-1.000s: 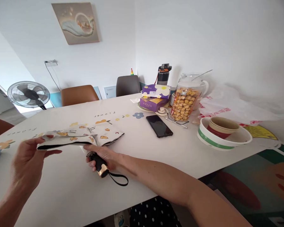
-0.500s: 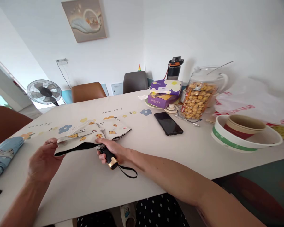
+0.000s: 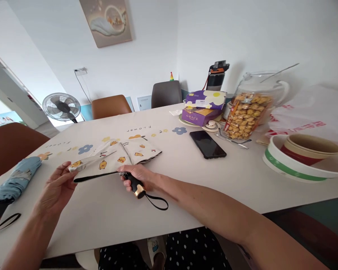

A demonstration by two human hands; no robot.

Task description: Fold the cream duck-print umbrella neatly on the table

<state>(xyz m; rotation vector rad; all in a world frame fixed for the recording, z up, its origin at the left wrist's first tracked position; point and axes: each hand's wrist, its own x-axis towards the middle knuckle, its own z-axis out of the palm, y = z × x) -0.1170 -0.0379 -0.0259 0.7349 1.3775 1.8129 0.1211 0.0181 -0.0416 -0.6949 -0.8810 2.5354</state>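
A cream umbrella (image 3: 112, 161) with yellow cartoon prints and a black underside lies loosely folded over the table, its canopy partly spread. My right hand (image 3: 138, 176) is closed around the top of its black handle, which has a gold end and a black wrist loop. Pinched between the thumb and fingers of my left hand (image 3: 59, 185) is the left edge of the canopy. To the left of that hand rests a second umbrella (image 3: 18, 176), light blue and rolled up, with a black and gold handle.
A black phone (image 3: 207, 144) lies right of the umbrella. Behind it are glasses (image 3: 233, 139), purple boxes (image 3: 201, 115), a dark bottle (image 3: 215, 77) and a snack jar (image 3: 246, 116). Bowls (image 3: 295, 168) and a plastic bag (image 3: 307, 108) stand at the right. Chairs (image 3: 111, 107) line the far side.
My left hand has lifted and straightened the canopy's left edge, so less of the black underside shows. The view has turned slightly left, bringing more of the blue umbrella into sight.
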